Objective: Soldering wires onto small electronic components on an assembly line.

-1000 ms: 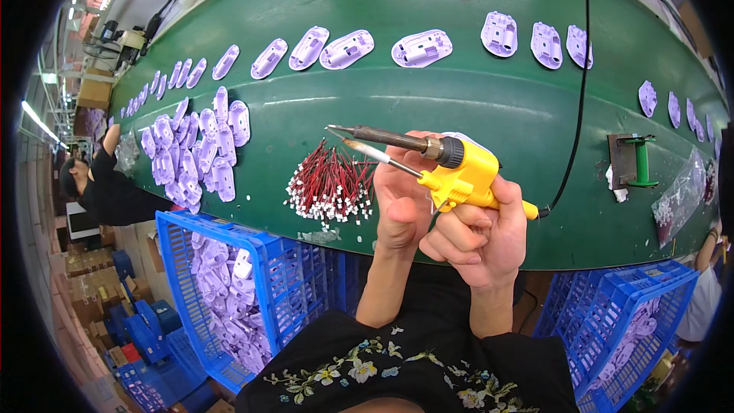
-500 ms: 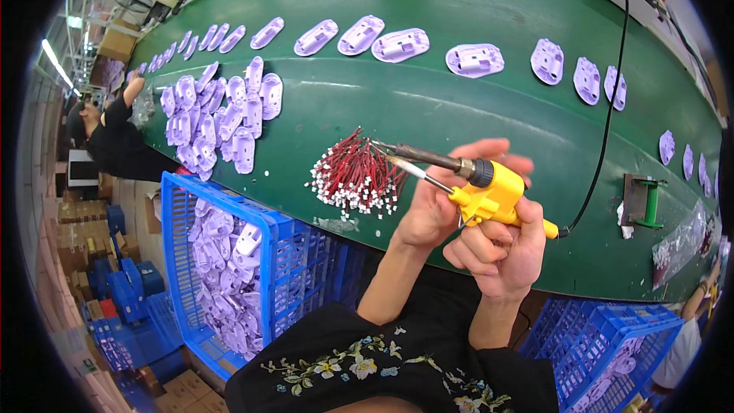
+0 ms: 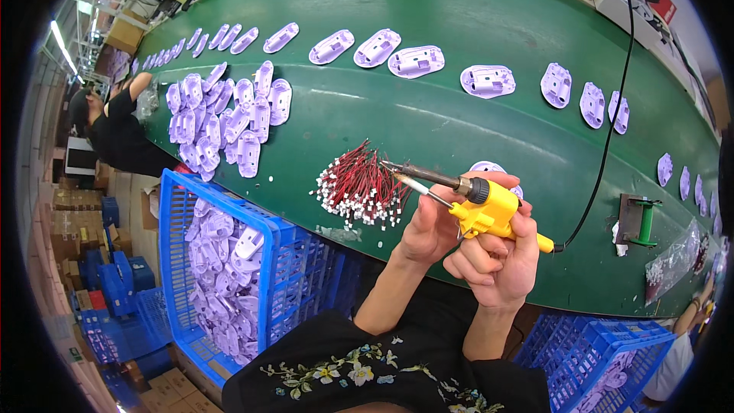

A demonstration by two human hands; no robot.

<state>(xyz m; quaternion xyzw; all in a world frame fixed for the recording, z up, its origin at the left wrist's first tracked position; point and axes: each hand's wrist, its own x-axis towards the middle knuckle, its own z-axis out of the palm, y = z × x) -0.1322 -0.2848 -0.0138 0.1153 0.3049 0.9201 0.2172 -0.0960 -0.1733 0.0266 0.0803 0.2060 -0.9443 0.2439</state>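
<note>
My right hand is wrapped round a yellow soldering gun. Its metal tip and solder feed tube point left, toward a heap of red and black wires with white connectors on the table. My left hand is just left of and behind the gun, its fingers bent over a light purple plastic mouse shell. Only the shell's edge shows past the fingers; the gun and hand hide the rest, and how firmly it is gripped is partly hidden.
Purple shells lie in a row along the green table, with a pile at left. Blue crates stand below the front edge. A black cord hangs to the gun. A green spool stands right. Another person sits far left.
My left hand's fingers, stretched out and blurred before, are now bent at a purple shell that shows behind them. The soldering gun stays in my right hand. The whole view has shifted slightly.
</note>
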